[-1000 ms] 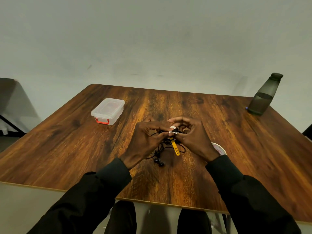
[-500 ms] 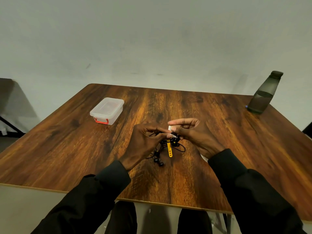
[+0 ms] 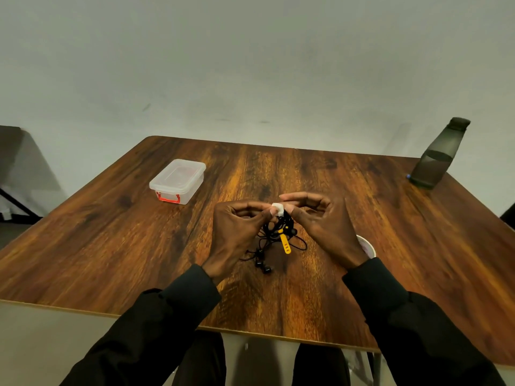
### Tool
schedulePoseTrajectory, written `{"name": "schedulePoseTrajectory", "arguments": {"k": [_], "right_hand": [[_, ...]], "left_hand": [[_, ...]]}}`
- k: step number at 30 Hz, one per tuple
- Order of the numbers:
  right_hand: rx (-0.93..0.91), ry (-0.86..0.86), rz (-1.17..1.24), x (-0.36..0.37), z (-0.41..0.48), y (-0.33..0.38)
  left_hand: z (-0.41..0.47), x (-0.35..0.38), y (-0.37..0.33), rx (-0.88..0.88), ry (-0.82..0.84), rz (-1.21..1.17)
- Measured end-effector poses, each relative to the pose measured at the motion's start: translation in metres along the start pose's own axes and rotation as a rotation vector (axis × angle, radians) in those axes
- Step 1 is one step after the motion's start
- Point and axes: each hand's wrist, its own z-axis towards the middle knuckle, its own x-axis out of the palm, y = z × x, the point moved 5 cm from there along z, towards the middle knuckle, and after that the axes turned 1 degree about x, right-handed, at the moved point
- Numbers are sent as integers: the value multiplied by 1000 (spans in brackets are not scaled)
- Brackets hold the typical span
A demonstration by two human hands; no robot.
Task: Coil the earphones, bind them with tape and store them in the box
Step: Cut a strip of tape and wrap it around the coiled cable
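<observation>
Head view, looking down over a wooden tabletop (image 3: 111, 246). Both hands meet above its middle, close to the near edge.

The left hand (image 3: 237, 232) has its fingers curled inward. Its thumb and forefinger pinch a small white piece of tape (image 3: 277, 209) from the left side. The right hand (image 3: 326, 227) pinches the same piece from the right with thumb and forefinger, and its other fingers are arched loosely above. The piece of tape sits at the top of the black earphones (image 3: 274, 232), which hang in a loose bundle between the two hands. Several loops of cord spill onto the wood below them.

A yellow strap (image 3: 286, 243) hangs out of the bundle toward the near right. The earbuds (image 3: 263, 266) lie on the tabletop at the near end of the cord, just right of the left wrist.

The box (image 3: 178, 181) stands well apart at the far left. It is clear plastic with its lid on and a red latch (image 3: 168, 197) on its near end.

A dark bottle (image 3: 437, 154) stands at the far right corner. A round object (image 3: 369, 246) with a white rim lies just behind the right wrist, mostly hidden. Dark sleeves (image 3: 167, 316) cover both forearms.
</observation>
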Motion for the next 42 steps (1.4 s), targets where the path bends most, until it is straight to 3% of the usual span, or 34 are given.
{"name": "schedulePoseTrajectory", "arguments": {"k": [7,16,22,30,38,42], "right_hand": [[-24,-54,-22,3,0,2],[-69,-38,-108,5,0,7],[-15,-120,-109,9,1,2],[-205,-37,-449,18,-8,12],[-300,9,-608,22,-3,12],[-306,34,-661,21,3,12]], "left_hand": [[2,2,-3,-114,46,-19],[1,3,-5,-79,41,5],[0,6,1,-211,-7,-62],[3,7,5,-383,-75,-169],[3,3,-7,-246,-61,17],[3,3,-15,-31,52,130]]}}
